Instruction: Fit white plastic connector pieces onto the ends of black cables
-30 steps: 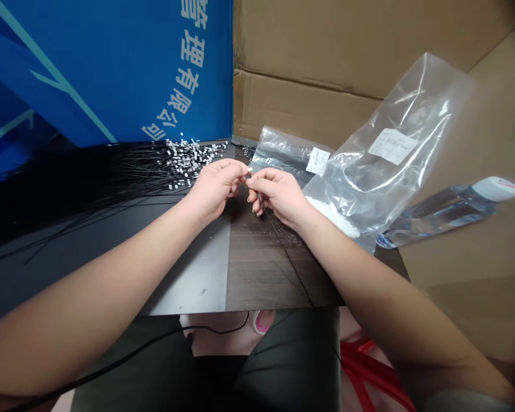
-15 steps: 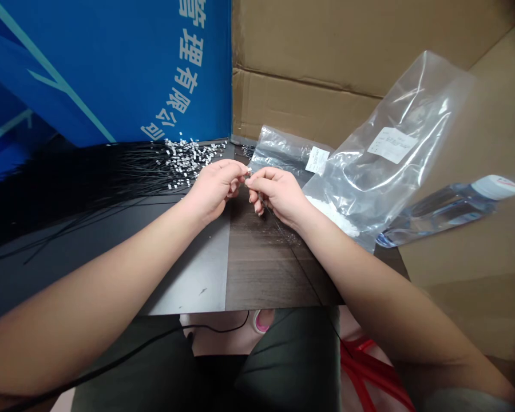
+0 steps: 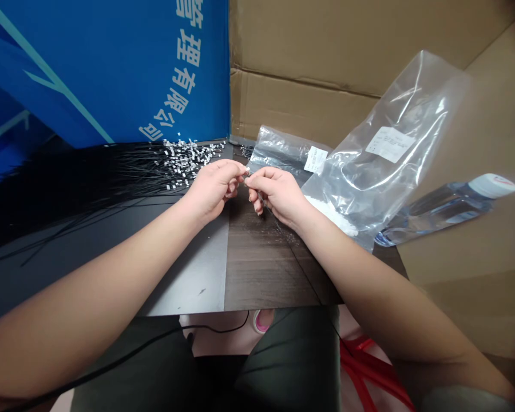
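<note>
My left hand [image 3: 212, 186] is closed in a pinch at a tiny white connector [image 3: 248, 170], only a bit of which shows between the fingertips. Close against it, my right hand [image 3: 278, 191] pinches a thin black wire [image 3: 304, 268]. The wire runs from those fingers down across the dark tabletop and over its front edge. Fingers hide where wire and connector meet, so I cannot tell how they are joined. Left of my hands lies a thick bundle of black wires [image 3: 111, 166] with small white connectors [image 3: 186, 157] on their ends.
To the right, a clear plastic bag [image 3: 395, 183] with a label holds small white pieces [image 3: 332, 214]. Behind it lies a flatter labelled bag [image 3: 283, 146]. A water bottle [image 3: 446, 209] lies tilted at the far right. Cardboard [image 3: 304, 46] and a blue panel [image 3: 111, 57] stand behind the table.
Both hands keep the same pinch, with hardly any movement. The whole view has shifted slightly.
</note>
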